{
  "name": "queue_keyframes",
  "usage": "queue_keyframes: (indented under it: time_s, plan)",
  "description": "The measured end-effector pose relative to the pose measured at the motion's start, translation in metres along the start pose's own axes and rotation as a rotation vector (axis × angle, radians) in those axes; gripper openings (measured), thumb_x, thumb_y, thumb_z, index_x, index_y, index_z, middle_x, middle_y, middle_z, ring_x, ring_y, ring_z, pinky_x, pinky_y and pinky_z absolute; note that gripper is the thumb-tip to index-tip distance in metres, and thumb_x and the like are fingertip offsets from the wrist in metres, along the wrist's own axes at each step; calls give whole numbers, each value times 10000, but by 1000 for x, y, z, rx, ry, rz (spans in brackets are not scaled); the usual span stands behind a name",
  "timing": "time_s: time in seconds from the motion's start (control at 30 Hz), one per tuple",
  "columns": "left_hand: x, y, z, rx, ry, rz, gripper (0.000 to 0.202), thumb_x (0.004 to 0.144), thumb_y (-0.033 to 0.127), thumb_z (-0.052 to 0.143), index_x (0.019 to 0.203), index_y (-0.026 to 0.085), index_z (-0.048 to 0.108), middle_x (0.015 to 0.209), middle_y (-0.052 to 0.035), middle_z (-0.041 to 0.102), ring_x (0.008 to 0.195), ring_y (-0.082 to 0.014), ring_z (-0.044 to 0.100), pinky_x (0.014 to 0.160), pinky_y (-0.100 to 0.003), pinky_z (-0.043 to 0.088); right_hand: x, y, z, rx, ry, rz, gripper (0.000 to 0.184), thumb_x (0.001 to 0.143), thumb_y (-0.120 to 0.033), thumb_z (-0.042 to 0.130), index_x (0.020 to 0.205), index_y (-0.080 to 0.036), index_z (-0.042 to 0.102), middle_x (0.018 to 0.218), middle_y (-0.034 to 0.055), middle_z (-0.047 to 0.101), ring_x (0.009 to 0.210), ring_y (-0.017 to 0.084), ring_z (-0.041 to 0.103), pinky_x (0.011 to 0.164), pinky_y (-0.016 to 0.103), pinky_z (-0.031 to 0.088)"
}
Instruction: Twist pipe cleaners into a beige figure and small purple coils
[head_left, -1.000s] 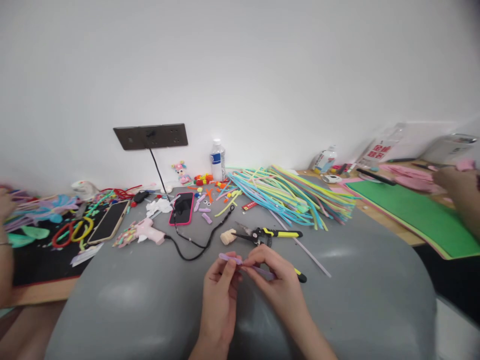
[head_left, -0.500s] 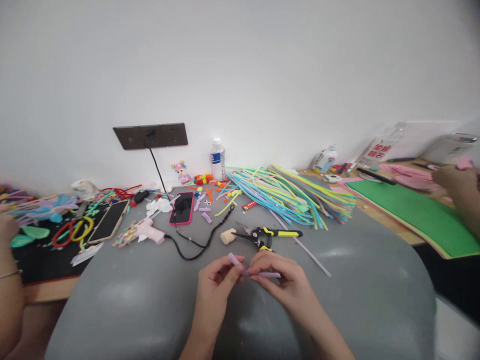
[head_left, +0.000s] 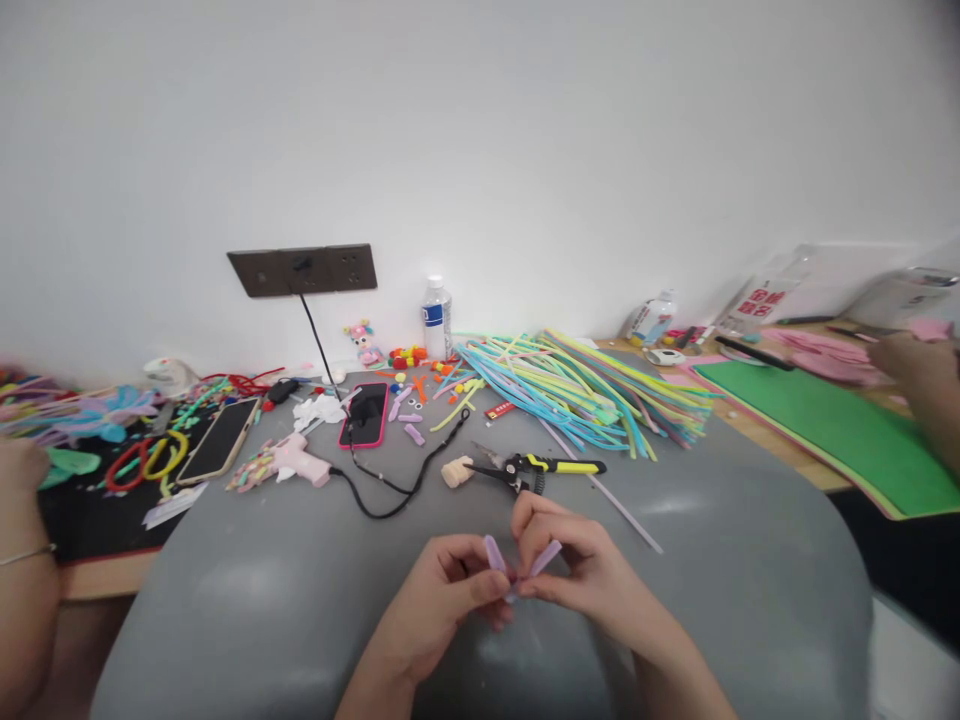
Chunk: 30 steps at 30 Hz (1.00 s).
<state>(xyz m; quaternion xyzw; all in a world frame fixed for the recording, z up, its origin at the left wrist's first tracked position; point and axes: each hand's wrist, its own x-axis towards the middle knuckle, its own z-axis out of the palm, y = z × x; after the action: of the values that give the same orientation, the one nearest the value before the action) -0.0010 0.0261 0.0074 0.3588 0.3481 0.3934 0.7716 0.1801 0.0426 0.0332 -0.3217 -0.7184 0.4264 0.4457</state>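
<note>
A short lilac pipe cleaner piece (head_left: 517,565) is bent into a V between my two hands, low over the grey table (head_left: 735,590). My left hand (head_left: 446,605) pinches its left end with thumb and fingers closed. My right hand (head_left: 581,570) pinches the right end the same way. Just behind my hands lie yellow-and-black wire cutters (head_left: 536,468) and a small cream fuzzy piece (head_left: 455,472).
A heap of coloured pipe cleaners (head_left: 577,385), a pink glue gun (head_left: 289,462) with black cord, two phones (head_left: 365,415), a water bottle (head_left: 436,320) and small scraps cover the back. Other people's hands work at the far left (head_left: 22,480) and over a green mat (head_left: 840,425) at right.
The lilac piece was nearly straight between my hands; now it is folded into a V, and both hands have drawn nearer to me and closer together.
</note>
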Motion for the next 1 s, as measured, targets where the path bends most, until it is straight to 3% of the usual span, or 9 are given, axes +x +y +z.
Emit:
queue_keyframes:
  time_s: [0.13,0.43,0.53,0.63,0.73,0.83,1.0]
  plan:
    - [1,-1,-1,-25,9,-64,371,591,452,887,693,139,716,624,-35,665,555,-150,660,469,-184,435,-2,3,1,16,-22,41,341,810,-475,739,664,-170,695,748,27,548,698,155,565,639,261,463]
    - [3,1,-5,89,42,-27,336,592,388,891,602,129,677,559,-19,658,460,-91,562,492,-193,454,-2,6,0,50,-114,93,270,818,-395,756,687,-171,679,759,27,605,726,158,597,696,263,476]
    - [1,0,-6,57,-17,-96,368,546,400,910,578,134,659,567,-27,671,465,-100,578,477,-195,458,-5,7,0,118,-119,176,266,738,-380,828,863,-188,694,785,17,647,741,162,617,693,254,492]
    - [1,-1,-8,25,-98,-180,386,528,411,917,573,126,660,552,-31,658,469,-105,587,455,-186,446,-9,8,0,198,-187,309,476,679,-366,869,1079,-211,665,829,8,674,756,167,643,688,249,516]
    - [3,-3,-9,1,-105,-211,376,520,381,926,659,107,709,557,-28,654,475,-97,585,456,-177,453,-9,8,-2,246,-261,365,287,760,-373,804,946,-182,696,797,19,692,722,158,644,675,245,514]
    - [5,-4,-10,-32,-39,-201,381,508,349,936,701,115,706,563,-25,672,456,-87,577,464,-175,467,-8,9,-2,282,-199,390,245,816,-398,746,831,-160,687,724,24,685,663,145,629,626,234,492]
    - [4,-3,-6,1,73,9,263,649,304,876,753,133,706,666,-57,741,563,-114,647,567,-200,521,-5,13,1,373,-73,437,278,814,-416,747,786,-159,644,672,16,687,613,135,636,596,230,489]
